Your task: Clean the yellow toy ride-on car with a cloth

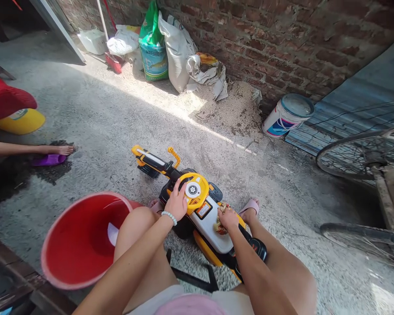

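Note:
A yellow, white and black ride-on toy excavator (207, 218) stands on the concrete floor between my knees. My left hand (177, 202), with a bead bracelet on the wrist, is closed around the rim of its yellow steering wheel (194, 191). My right hand (228, 218) presses a crumpled, patterned cloth (219, 223) against the toy's white body just behind the wheel. The toy's digger arm (151, 159) points away to the left.
A red plastic basin (82, 238) with water sits at my left knee. Another person's foot in a purple sandal (52, 154) rests at the left. Sacks (166, 43) and a grain pile lean on the brick wall. A paint bucket (287, 116) and bicycle wheels (361, 153) lie right.

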{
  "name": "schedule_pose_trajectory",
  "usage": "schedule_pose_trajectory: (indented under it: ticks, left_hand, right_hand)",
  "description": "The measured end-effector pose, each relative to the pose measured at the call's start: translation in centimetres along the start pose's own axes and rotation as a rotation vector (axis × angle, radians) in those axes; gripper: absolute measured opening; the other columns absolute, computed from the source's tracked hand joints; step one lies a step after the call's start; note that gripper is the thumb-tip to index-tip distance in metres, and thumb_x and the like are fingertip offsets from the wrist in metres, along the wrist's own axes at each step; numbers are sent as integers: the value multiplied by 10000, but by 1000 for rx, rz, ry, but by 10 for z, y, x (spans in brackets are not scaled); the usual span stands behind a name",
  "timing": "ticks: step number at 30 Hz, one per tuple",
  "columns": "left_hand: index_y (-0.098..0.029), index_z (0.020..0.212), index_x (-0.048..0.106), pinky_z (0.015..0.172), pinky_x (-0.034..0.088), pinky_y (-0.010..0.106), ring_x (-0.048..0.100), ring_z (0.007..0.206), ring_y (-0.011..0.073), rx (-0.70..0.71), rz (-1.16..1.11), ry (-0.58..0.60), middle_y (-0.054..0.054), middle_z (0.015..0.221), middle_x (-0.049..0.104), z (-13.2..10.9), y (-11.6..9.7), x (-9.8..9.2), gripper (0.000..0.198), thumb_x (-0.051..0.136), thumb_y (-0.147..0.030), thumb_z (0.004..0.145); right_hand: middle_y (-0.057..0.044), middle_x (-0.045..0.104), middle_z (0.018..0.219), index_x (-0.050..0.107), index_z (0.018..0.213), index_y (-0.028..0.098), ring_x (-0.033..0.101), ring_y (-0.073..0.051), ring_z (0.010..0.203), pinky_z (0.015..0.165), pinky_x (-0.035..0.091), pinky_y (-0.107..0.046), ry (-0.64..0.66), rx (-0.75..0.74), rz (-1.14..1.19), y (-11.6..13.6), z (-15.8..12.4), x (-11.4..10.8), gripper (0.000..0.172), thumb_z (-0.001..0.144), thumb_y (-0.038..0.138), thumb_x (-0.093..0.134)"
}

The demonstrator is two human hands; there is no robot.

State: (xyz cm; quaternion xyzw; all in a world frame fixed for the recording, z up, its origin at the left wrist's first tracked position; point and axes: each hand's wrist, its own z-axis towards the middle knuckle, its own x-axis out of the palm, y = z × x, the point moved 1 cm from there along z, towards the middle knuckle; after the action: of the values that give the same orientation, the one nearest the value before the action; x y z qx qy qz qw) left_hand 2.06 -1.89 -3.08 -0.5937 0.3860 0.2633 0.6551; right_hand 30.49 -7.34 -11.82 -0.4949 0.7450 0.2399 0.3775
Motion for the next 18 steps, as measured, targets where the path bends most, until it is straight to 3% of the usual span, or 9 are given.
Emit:
schedule_pose_trajectory:
  ticks: [5, 10, 15, 18]
  left_hand:
    - [-162, 1641, 414, 1183, 487, 558, 549, 1431, 386, -5, 17, -17, 173, 1777, 188, 2, -2, 1, 674, 462, -193, 969]
    - [-164, 1639, 427, 1145, 513, 559, 617, 1339, 386, -14, 42, -11, 180, 1769, 218, 4, -4, -2, 676, 473, -216, 967]
    - [-161, 1633, 433, 1111, 535, 551, 649, 1278, 382, -28, 63, -7, 179, 1768, 224, 5, -3, -3, 673, 483, -240, 967]
    - [-154, 1626, 441, 1118, 527, 552, 647, 1285, 385, -30, 60, -3, 185, 1769, 209, 5, -3, -3, 658, 475, -247, 976]
  right_hand:
    - [-357, 630, 1312, 646, 1331, 1, 675, -381, 1214, 969, 512, -454, -88, 90, -118, -32, -41, 19, 571, 1079, 467, 434]
    - [-395, 632, 1275, 612, 1367, -35, 728, -372, 1088, 817, 558, -433, -88, 160, -177, -30, -80, 57, 523, 1063, 359, 450]
    - [-363, 679, 1208, 605, 1426, 37, 713, -374, 1035, 750, 577, -474, -213, -50, -268, -6, -120, 113, 498, 1011, 260, 443]
    - [-338, 678, 1216, 614, 1434, 47, 695, -350, 1073, 813, 582, -456, -232, -137, -253, 9, -132, 126, 498, 996, 173, 413]
